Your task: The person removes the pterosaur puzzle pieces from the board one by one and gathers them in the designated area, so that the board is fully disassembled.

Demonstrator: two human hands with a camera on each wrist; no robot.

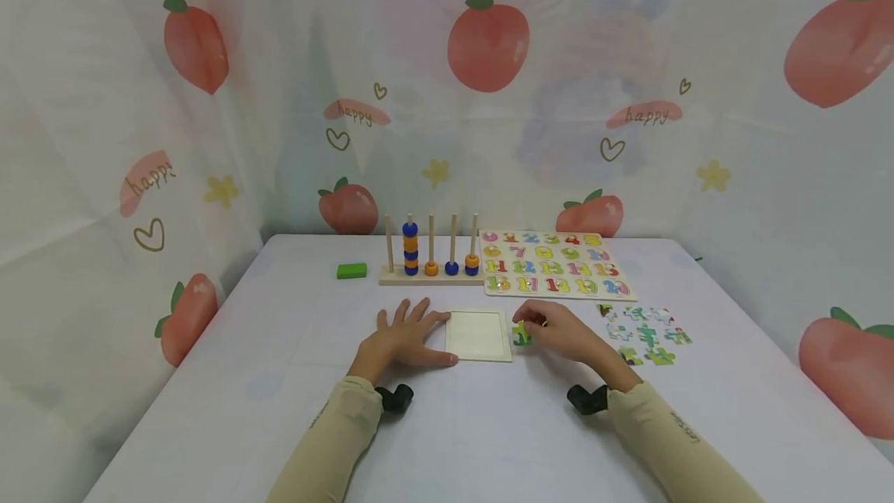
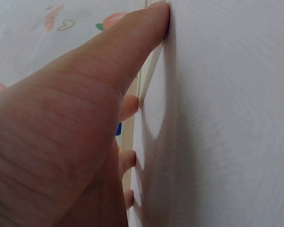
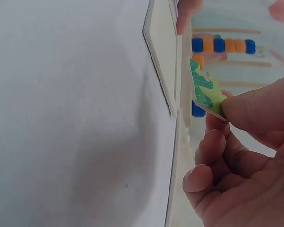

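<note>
A shallow cream puzzle frame (image 1: 478,336) lies flat on the table between the hands, its inside bare. My left hand (image 1: 401,338) is spread at the frame's left side, with thumb and index fingertip at its edge. In the left wrist view the thumb (image 2: 132,42) reaches along that edge. My right hand (image 1: 559,330) pinches a green puzzle piece (image 3: 206,90) between thumb and fingers, just above the table beside the frame's right edge. Several more puzzle pieces (image 1: 646,334) lie loose to the right of the right hand.
Behind the frame stands a wooden peg stacker (image 1: 426,280) with blue and orange beads. A number board (image 1: 559,264) lies to its right, and a green block (image 1: 351,271) to its left. A printed curtain (image 1: 419,45) hangs behind the white table (image 1: 279,410).
</note>
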